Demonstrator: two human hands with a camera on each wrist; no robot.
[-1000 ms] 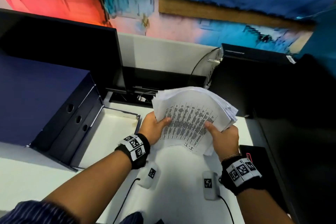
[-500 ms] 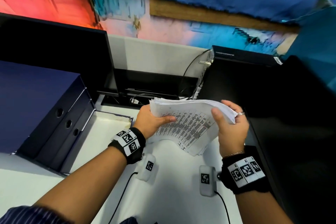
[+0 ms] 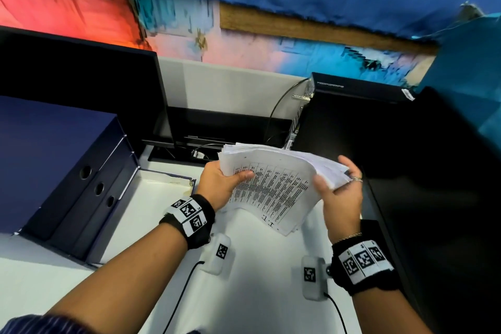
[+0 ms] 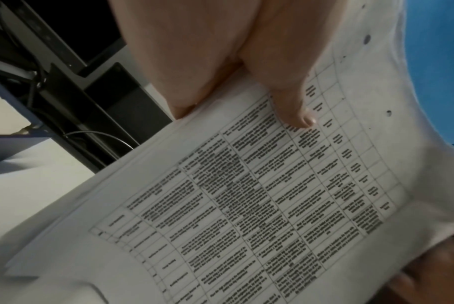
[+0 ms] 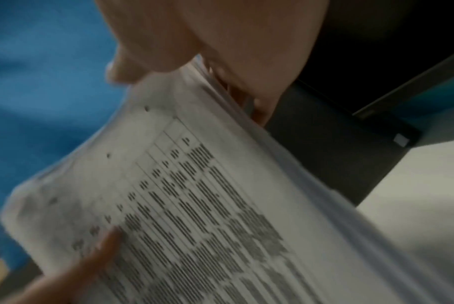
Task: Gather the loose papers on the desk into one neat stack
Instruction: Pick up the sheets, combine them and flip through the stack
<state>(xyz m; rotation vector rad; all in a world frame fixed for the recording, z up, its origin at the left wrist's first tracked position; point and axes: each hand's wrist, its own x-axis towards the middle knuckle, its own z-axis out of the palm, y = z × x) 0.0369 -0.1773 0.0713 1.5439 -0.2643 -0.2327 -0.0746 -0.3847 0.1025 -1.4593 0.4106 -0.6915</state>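
A thick stack of printed papers [image 3: 273, 184] with tables of text hangs above the white desk [image 3: 257, 279], sagging toward me. My left hand [image 3: 235, 177] grips its left edge, thumb on top and fingers underneath. My right hand [image 3: 334, 180] holds the right edge, thumb on the top sheet and fingers behind. The sheet edges are fanned and uneven at the far right corner. In the left wrist view the left thumb [image 4: 285, 98] presses on the top page of the papers [image 4: 246, 205]. The right wrist view, blurred, shows the papers [image 5: 194, 205] and my right hand [image 5: 220, 41] at their edge.
Dark blue box files [image 3: 67, 171] lie at the left with an open file tray [image 3: 168, 179] beside them. A black monitor [image 3: 81, 89] stands behind. A black computer case [image 3: 379, 130] with cables fills the right side, close to my right hand.
The stack has tipped from facing me to lying flatter. My right hand has slid from the lower right corner up to the right edge. The left hand keeps its grip.
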